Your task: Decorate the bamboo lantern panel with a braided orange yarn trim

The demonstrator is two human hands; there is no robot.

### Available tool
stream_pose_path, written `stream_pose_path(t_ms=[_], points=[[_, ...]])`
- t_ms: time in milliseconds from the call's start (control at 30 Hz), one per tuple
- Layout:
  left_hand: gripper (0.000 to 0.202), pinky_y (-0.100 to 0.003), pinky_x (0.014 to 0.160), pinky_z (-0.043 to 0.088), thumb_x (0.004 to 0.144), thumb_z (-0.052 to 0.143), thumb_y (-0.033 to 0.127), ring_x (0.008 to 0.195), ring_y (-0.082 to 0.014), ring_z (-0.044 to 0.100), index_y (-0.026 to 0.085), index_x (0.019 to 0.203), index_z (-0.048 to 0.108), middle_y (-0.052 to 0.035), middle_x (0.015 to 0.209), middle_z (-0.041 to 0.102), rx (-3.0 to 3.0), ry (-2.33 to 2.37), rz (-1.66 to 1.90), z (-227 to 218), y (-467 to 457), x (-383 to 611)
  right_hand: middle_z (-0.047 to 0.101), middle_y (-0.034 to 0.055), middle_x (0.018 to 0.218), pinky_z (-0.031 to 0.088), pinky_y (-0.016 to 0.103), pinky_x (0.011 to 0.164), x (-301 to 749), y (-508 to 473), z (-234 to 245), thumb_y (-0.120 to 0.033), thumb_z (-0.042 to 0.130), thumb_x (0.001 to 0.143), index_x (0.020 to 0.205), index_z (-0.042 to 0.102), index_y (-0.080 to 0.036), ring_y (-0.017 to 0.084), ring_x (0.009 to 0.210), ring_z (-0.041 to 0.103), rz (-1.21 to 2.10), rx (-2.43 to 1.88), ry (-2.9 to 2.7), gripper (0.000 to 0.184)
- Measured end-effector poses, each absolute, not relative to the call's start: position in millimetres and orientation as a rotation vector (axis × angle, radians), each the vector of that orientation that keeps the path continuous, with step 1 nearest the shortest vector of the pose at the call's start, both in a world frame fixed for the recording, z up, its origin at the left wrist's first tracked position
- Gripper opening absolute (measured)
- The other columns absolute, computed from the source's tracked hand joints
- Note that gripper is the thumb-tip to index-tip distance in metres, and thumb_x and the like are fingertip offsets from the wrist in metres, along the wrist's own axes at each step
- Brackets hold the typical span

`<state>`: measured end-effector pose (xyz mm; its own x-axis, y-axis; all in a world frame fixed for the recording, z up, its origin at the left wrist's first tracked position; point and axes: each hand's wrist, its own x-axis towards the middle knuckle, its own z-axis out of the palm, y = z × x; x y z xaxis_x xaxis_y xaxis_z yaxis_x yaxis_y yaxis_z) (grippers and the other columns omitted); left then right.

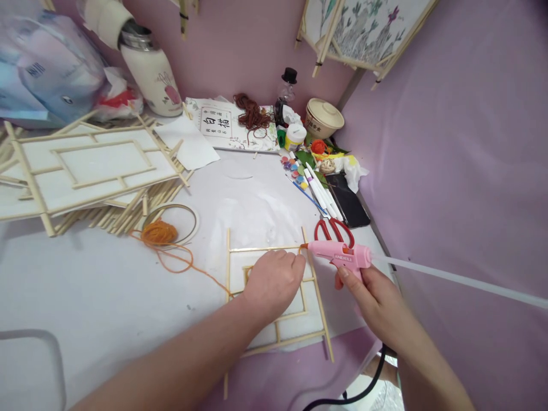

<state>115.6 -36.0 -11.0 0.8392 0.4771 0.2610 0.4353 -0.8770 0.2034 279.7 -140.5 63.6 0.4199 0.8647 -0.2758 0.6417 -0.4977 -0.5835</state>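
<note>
My right hand point(368, 288) is wrapped round the handle of a pink hot glue gun point(338, 251), with a long clear glue stick point(454, 278) out of its back. The gun's orange nozzle is at the upper right corner of a wooden stick frame point(319, 297) backed in white. Over this frame my left hand point(276, 282) is closed, its fingertips pinching orange yarn point(209, 277) close to the nozzle. From an orange ball point(159, 232) on the left the yarn runs to the frame's left stick, then passes out of sight beneath my hand.
Red-handled scissors point(323, 229) lie just behind the glue gun, beside a phone point(349, 200) and white markers point(321, 191). Stacked stick frames point(98, 162) fill the left. A bottle point(149, 74) and a book point(231, 123) stand and lie at the back. A black cord point(363, 394) hangs below.
</note>
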Motion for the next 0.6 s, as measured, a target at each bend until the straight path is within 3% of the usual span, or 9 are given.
stream_pose_path(t_ms=[600], points=[[0.018, -0.035, 0.058, 0.040, 0.093, 0.046, 0.013, 0.064, -0.0196, 0.058, 0.018, 0.077, 0.053, -0.0009, 0.064, 0.057, 2.888, 0.628, 0.492, -8.8, -35.0, 116.7, 0.056, 0.0007, 0.065, 0.041, 0.028, 0.057, 278.8, -139.6, 63.0, -0.059, 0.042, 0.091, 0.076, 0.061, -0.020, 0.017, 0.059, 0.052, 0.755, -2.299, -1.313, 0.046]])
